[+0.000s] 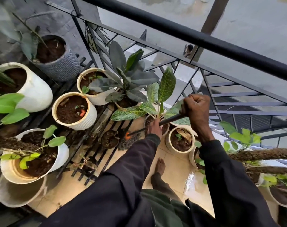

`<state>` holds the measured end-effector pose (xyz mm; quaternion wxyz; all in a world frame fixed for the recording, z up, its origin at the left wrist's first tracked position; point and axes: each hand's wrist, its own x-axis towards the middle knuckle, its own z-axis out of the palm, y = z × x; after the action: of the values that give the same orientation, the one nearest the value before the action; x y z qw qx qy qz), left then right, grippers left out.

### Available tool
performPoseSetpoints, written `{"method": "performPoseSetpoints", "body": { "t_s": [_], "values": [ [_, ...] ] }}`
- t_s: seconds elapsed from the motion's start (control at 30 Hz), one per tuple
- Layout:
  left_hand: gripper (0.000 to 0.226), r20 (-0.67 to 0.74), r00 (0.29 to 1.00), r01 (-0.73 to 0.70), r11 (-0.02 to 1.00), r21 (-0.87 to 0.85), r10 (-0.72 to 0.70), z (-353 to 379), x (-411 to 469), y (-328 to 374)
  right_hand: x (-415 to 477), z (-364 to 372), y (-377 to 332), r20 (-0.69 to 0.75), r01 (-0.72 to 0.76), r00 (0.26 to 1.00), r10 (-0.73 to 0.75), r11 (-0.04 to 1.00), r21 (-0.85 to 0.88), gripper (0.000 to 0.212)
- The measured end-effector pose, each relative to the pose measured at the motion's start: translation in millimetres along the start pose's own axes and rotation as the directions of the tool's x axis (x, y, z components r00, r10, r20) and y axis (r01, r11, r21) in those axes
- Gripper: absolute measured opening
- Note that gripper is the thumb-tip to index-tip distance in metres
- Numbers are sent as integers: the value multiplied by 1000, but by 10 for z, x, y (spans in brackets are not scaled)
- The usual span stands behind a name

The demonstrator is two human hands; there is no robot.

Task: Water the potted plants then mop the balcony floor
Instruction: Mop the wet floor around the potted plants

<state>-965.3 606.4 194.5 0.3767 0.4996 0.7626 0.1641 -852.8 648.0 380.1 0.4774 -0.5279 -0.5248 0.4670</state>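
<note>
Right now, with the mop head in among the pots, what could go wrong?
The mop head lies beside a small dark pot; a push could tip it.
The handle, gripped by the left hand and right hand, crosses the leaves of the speckled plant; they might tear.
A bare foot stands near wet tile; a slip is possible.

The railing (172,28) looks like matt black metal, and the floor tiles (175,167) shine smooth and glossy. The grey pot (62,67) has a rough, woven-looking surface
</note>
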Motion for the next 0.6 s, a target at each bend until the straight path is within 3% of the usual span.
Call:
{"method": "performPoseSetpoints", "body": {
  "t_s": [0.27, 0.5, 0.6],
  "values": [
    [26, -40, 998, -45, 998, -39, 44, 167, -427, -107, -154, -168, 63, -16, -44, 999, 46, 997, 62, 42],
    [39, -184, 979, -116, 980, -161, 86, 8, -269, 84, -281, -17, -167, -16, 139, 990, -139, 990, 4, 37],
    [37, -156, 981, -149, 966, -209, 118, 13, -51, 230, -296, -14, -193, -56, 211, 976, -213, 977, -36, 32]
  ]
}}
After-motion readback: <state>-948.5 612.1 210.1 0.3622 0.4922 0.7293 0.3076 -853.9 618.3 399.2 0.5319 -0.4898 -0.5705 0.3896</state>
